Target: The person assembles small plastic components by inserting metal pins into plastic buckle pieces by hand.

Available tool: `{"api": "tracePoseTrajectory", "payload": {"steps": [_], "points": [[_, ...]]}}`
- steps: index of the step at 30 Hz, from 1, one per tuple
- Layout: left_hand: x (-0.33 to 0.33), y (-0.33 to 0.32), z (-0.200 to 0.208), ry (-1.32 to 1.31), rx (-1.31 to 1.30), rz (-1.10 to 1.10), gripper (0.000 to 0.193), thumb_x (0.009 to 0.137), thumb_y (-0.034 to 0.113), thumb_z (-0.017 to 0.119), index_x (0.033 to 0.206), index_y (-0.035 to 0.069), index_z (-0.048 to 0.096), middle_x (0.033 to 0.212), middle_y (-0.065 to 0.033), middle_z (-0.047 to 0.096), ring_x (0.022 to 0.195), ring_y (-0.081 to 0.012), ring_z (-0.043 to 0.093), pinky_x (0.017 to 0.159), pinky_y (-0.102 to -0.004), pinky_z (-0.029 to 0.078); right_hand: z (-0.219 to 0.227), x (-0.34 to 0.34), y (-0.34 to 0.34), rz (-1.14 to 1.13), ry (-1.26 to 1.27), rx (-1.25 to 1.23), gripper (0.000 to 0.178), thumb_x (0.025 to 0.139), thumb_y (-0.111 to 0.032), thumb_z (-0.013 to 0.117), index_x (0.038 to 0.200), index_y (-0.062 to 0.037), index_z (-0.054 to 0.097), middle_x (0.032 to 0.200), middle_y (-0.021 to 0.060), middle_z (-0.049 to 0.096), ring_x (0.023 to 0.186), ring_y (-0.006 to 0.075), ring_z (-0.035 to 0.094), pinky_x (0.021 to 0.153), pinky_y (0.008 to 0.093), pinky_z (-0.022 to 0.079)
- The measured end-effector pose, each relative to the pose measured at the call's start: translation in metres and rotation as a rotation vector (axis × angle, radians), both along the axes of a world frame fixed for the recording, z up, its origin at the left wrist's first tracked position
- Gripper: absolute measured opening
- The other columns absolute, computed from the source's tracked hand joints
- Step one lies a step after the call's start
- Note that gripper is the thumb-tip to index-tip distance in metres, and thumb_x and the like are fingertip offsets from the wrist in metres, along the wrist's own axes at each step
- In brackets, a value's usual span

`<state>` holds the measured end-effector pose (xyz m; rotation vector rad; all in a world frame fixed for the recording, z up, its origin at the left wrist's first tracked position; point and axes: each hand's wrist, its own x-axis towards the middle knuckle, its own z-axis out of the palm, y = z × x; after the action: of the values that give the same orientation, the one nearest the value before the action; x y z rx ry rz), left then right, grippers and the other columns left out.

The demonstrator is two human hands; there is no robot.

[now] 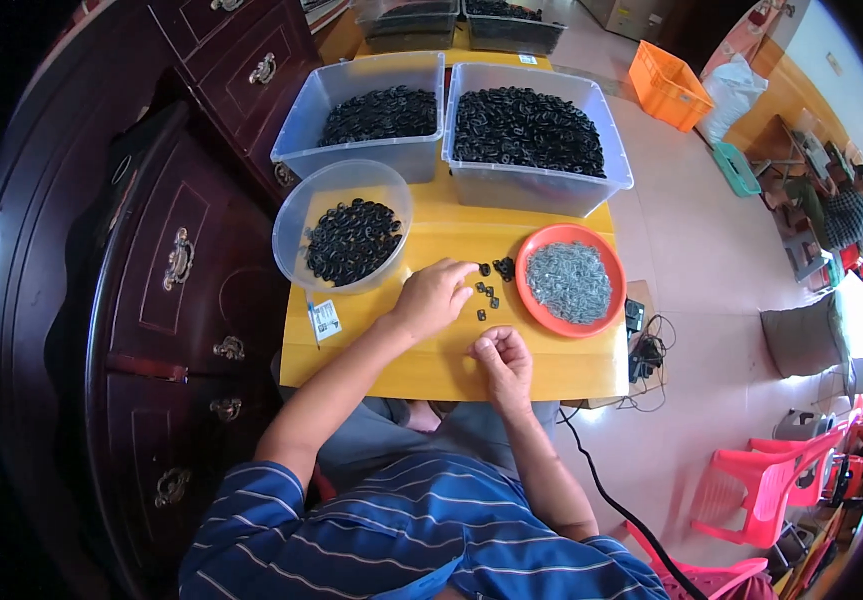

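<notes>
At a yellow table point(551, 375), the right hand point(502, 362) pinches its fingertips together, on what cannot be told. Just beyond, the left hand point(434, 295) rests loosely curled beside small black parts point(488, 295), likely light, stiff and best pinched edgewise. Farther off sit an orange plate point(528, 300) and clear bins point(541, 185).

A small clear packet point(325, 320) with a white printed label is being seen lying flat at the yellow counter's point(551, 365) left edge. It is lying just below the round clear bowl point(296, 215).
</notes>
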<state>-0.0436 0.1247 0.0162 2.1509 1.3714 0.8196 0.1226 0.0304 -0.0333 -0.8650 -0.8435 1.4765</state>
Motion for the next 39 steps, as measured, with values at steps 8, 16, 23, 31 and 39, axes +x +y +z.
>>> {"api": "tracePoseTrajectory", "payload": {"steps": [8, 16, 23, 31, 39], "points": [[0.021, 0.036, -0.029, 0.149, 0.109, -0.019, 0.025, 0.089, 0.019, 0.069, 0.112, 0.01, 0.072, 0.097, -0.0104, 0.067, 0.088, -0.0314, 0.068, 0.077, -0.0435, 0.055, -0.002, 0.003, -0.001, 0.037, 0.014, 0.026, 0.009, 0.099, -0.007, 0.065, 0.104, -0.0026, 0.059, 0.091, 0.0019, 0.065, 0.085, 0.0099, 0.062, 0.082, 0.0254, 0.051], [0.027, 0.034, -0.031, 0.266, 0.207, -0.045, 0.021, 0.09, 0.023, 0.068, 0.097, 0.006, 0.061, 0.095, -0.0135, 0.064, 0.085, -0.0351, 0.068, 0.073, -0.0478, 0.056, 0.002, 0.002, -0.003, 0.037, -0.026, 0.028, 0.007, 0.099, -0.008, 0.063, 0.101, -0.0031, 0.058, 0.089, 0.003, 0.063, 0.083, 0.0114, 0.062, 0.082, 0.0277, 0.052], [0.024, 0.034, -0.028, 0.162, 0.185, -0.023, 0.021, 0.088, 0.023, 0.072, 0.095, 0.009, 0.059, 0.089, -0.0089, 0.065, 0.082, -0.0321, 0.067, 0.068, -0.0441, 0.053, 0.001, 0.001, 0.0, 0.001, 0.054, -0.012, 0.007, 0.099, -0.007, 0.063, 0.103, -0.0041, 0.058, 0.09, 0.0023, 0.064, 0.083, 0.0113, 0.062, 0.08, 0.027, 0.052], [0.028, -0.025, 0.025, -0.212, 0.044, -0.086, 0.015, 0.09, 0.014, 0.07, 0.091, 0.003, 0.06, 0.082, -0.011, 0.065, 0.073, -0.026, 0.067, 0.066, -0.038, 0.053, 0.015, 0.005, 0.001, -0.039, 0.224, -0.121, 0.011, 0.102, -0.013, 0.06, 0.11, -0.0066, 0.056, 0.095, 0.0019, 0.063, 0.082, 0.0103, 0.061, 0.078, 0.0251, 0.051], [0.049, -0.058, 0.018, -0.368, -0.049, -0.032, 0.009, 0.095, 0.01, 0.064, 0.093, 0.001, 0.06, 0.081, -0.0127, 0.065, 0.07, -0.0232, 0.066, 0.064, -0.0361, 0.052, 0.028, 0.011, -0.006, -0.096, 0.24, -0.104, 0.013, 0.106, -0.02, 0.056, 0.111, -0.008, 0.055, 0.098, 0.0004, 0.061, 0.081, 0.0083, 0.058, 0.074, 0.0245, 0.05]]}}
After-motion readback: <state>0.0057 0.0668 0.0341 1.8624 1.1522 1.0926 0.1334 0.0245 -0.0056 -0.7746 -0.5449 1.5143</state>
